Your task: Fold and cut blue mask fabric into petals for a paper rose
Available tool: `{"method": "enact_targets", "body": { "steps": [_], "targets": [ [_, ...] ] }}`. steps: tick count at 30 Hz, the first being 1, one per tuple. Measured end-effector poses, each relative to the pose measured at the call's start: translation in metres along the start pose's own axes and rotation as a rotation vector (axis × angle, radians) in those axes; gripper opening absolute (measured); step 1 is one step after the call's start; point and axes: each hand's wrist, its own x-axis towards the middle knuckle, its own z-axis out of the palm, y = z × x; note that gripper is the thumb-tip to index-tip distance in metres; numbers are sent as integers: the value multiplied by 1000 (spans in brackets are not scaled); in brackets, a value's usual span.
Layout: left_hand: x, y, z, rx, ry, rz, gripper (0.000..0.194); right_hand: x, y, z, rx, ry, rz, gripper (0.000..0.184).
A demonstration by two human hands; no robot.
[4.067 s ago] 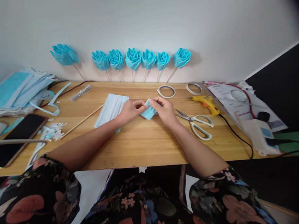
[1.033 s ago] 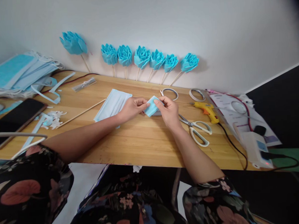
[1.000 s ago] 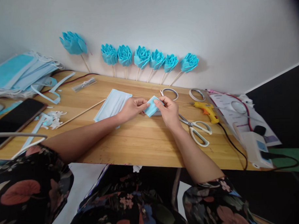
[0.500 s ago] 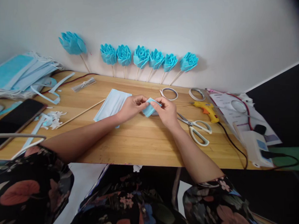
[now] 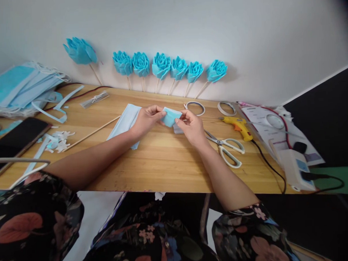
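Between my two hands a small folded piece of blue mask fabric (image 5: 171,117) is held up above the table. My left hand (image 5: 147,121) pinches its left edge between thumb and fingers. On its right side my right hand (image 5: 191,126) pinches the lower corner. A pale blue face mask (image 5: 121,126) lies flat beneath my left hand and forearm, partly covered by them. A small greyish flat piece (image 5: 178,129) rests on the table just behind the fabric, partly hidden. White-handled scissors (image 5: 224,144) lie beside my right forearm.
Several blue fabric flowers on sticks (image 5: 161,66) lean against the wall. At right are a yellow glue gun (image 5: 238,125), tape rolls (image 5: 227,108) and a power strip (image 5: 296,168). At left are stacked masks (image 5: 24,88), a phone (image 5: 18,141), a wooden stick (image 5: 91,133) and scraps (image 5: 58,141).
The blue fabric piece has been turned and spread, so its wider face shows. My hands have shifted slightly left in view and a little apart. The whole view has moved slightly.
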Motion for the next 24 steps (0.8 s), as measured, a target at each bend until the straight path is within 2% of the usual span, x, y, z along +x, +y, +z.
{"method": "enact_targets", "body": {
  "steps": [5, 12, 19, 24],
  "targets": [
    [-4, -2, 3, -120, -92, -33, 33, -1, -2, 1, 8, -1, -14, 20],
    [-5, 0, 6, -24, -90, -27, 40, -2, -2, 3, 2, 0, -12, 20],
    [-7, 2, 4, 12, -88, -15, 31, -4, -4, 3, 39, -43, 10, 25],
    [-7, 3, 6, 29, -108, 4, 34, -2, -1, 0, 24, 26, -22, 29]
  ]
}}
